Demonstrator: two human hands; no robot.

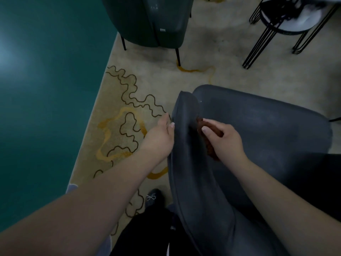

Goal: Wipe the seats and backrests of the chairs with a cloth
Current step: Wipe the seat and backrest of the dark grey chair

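Right hand (226,140), seemingly gripping cloth (212,139)

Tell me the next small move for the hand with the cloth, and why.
Probably slide the right hand and its brown cloth along the inner face of the grey chair's backrest, toward the person. The cloth sits pressed near the backrest's far end, and the left hand steadies the outer side.

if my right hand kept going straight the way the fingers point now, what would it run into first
Most likely the backrest. The right hand grips the cloth with fingers pointing up-left at the backrest's inner face, seemingly already against it. Depth is unclear, so contact isn't certain.
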